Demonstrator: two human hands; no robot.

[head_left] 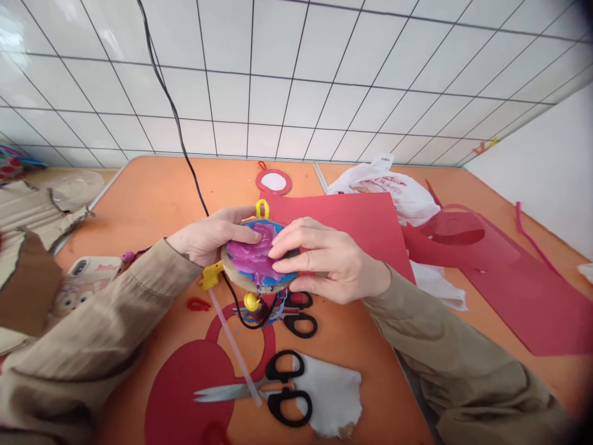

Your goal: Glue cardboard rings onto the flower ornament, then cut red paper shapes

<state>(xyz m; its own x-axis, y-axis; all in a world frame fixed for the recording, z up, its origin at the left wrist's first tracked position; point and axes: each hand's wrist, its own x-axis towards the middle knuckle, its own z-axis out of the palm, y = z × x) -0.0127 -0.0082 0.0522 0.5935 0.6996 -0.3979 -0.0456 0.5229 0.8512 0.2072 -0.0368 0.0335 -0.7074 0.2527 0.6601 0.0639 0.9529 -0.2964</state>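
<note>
My left hand (208,235) grips the left edge of a round ornament (252,253), its thumb lying on the front. The ornament has a raised purple flower on a blue face, a tan backing, and a yellow loop (262,208) at its top. Fingers of my right hand (328,256) curl over its right side and touch the flower; that thumb is hidden. Just below the ornament are a small yellow bell (251,301) and a black cord. A yellow glue gun (212,275) with a translucent glue stick (235,349) lies partly behind it.
Black-handled scissors (290,386) lie in front on white scrap (328,395) and a red paper disc (188,395). More scissors (300,314) sit under the ornament. Red sheets (343,213), a white plastic bag (384,188), a red-rimmed disc (274,182), a phone (86,284) and cardboard (28,266) surround them.
</note>
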